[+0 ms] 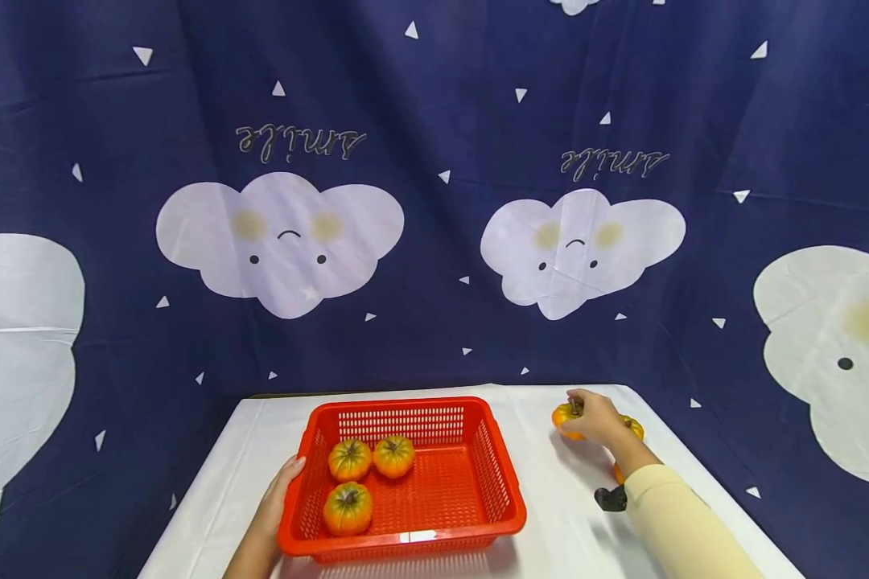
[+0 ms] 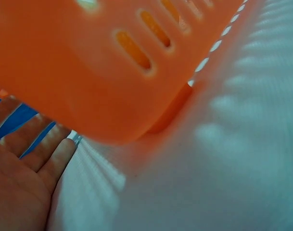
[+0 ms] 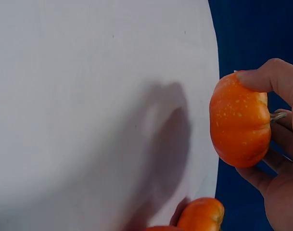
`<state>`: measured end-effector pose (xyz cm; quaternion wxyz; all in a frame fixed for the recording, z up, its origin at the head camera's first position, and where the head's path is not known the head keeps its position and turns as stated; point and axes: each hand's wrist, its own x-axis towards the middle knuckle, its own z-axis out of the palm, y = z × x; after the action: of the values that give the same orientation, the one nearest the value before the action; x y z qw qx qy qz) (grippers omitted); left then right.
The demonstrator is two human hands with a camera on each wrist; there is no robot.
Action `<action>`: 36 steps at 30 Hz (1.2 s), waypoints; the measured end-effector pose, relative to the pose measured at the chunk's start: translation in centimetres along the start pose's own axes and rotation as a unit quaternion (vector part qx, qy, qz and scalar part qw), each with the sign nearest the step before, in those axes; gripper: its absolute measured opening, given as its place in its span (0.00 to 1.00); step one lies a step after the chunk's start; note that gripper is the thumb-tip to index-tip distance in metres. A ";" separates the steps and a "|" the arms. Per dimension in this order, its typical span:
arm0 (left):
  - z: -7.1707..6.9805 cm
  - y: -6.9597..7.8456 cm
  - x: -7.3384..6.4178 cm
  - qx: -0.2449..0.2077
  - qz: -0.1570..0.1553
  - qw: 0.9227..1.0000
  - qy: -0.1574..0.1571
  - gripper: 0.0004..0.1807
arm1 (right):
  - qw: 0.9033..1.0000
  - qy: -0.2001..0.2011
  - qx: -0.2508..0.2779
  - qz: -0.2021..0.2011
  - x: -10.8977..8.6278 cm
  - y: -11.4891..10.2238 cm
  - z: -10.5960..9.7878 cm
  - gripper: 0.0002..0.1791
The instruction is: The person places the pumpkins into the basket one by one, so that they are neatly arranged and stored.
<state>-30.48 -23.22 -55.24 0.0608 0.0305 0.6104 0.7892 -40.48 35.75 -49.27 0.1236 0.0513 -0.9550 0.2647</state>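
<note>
In the head view my right hand (image 1: 598,418) grips a small orange pumpkin (image 1: 566,420) over the right part of the table. The right wrist view shows the thumb and fingers around this pumpkin (image 3: 240,122), held above the table with its stem toward the palm. Partly hidden behind the right arm are two more pumpkins, one of them (image 1: 633,428) farther back. My left hand (image 1: 278,498) rests against the left side of a red plastic basket (image 1: 434,482), its fingers fairly straight in the left wrist view. Inside the basket, toward the left, sit three pumpkins (image 1: 348,508).
A white cloth covers the table (image 1: 220,466). Behind it hangs a dark blue curtain (image 1: 442,322) with white clouds and small triangles. The basket's slotted walls (image 2: 184,29) stand between the left hand and the pumpkins inside.
</note>
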 end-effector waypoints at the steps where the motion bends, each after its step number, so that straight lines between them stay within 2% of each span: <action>1: -0.2 -0.2 0.1 0.001 0.002 1.000 -0.001 0.39 | 1.000 0.003 0.002 -0.004 0.0 -0.2 0.1 0.45; 6: -0.7 -0.9 0.6 0.003 0.007 1.000 -0.002 0.38 | 1.000 0.017 0.002 -0.020 0.1 -1.1 0.4 0.42; 14: -0.6 -0.6 0.4 0.021 0.001 1.000 0.007 0.40 | 0.999 0.026 0.013 -0.025 0.8 -2.6 -0.1 0.42; 22: -0.5 -0.7 0.5 0.021 0.000 1.000 0.014 0.39 | 0.999 0.021 0.030 -0.025 1.1 -3.6 -0.3 0.41; 36: -0.3 -0.7 0.5 -0.007 0.017 1.000 0.000 0.35 | 0.998 0.019 0.031 -0.047 1.5 -4.9 0.4 0.41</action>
<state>-30.96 -23.27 -56.00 0.0478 0.0405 0.6044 0.7942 -41.24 31.31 -46.76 0.1527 0.0945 -0.9402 0.2894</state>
